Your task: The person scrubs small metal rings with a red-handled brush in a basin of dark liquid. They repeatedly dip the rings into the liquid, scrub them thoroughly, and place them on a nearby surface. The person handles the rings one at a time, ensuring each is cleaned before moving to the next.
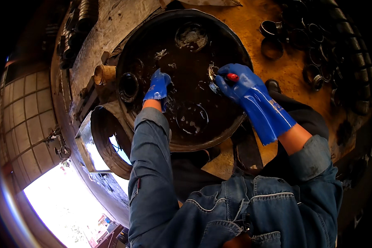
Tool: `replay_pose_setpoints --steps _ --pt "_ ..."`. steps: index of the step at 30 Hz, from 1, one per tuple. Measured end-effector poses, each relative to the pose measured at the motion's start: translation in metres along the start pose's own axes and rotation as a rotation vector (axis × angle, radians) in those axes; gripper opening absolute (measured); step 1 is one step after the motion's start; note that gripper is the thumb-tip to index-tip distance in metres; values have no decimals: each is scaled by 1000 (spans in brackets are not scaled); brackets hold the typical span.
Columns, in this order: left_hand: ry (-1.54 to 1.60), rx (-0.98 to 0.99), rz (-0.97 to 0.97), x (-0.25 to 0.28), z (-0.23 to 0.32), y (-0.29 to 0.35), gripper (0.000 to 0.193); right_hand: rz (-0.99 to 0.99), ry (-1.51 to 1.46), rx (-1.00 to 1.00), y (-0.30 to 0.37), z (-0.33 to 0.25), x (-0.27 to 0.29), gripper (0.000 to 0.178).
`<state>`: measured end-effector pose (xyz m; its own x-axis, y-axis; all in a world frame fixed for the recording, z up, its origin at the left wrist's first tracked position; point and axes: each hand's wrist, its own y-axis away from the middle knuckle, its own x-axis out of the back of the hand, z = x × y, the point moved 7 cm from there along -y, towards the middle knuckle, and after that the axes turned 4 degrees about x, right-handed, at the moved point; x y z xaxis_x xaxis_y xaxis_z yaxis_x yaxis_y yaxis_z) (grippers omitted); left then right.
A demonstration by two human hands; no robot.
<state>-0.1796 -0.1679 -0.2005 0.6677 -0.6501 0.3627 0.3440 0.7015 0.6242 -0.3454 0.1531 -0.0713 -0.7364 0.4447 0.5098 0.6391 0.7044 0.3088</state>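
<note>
Workshop, grimy and hard-used. Wide tub (186, 148) of dark liquid sitting beneath left hand (157, 84) and right hand (240, 82), both wearing blue work gloves (263, 115). Loose round metal rings (273, 48) lying to right of right hand; stacked rings (86, 15) standing beyond left hand, farther left. Brown-stained floor (295, 78) spreading out past right hand. Paned wall (29, 103) standing far left of left hand; bright opening (62, 206) letting daylight in, nearer wearer. Denim sleeves (149, 144) covering both arms behind hands.
</note>
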Motion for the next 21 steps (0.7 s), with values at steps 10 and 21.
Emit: replay_pose_setpoints --steps 10,21 --pt "-1820 -322 -195 -43 81 84 41 15 101 41 1 1 -11 28" --pt "-1636 -402 -281 -26 40 51 38 -11 138 13 -1 -2 -15 29"
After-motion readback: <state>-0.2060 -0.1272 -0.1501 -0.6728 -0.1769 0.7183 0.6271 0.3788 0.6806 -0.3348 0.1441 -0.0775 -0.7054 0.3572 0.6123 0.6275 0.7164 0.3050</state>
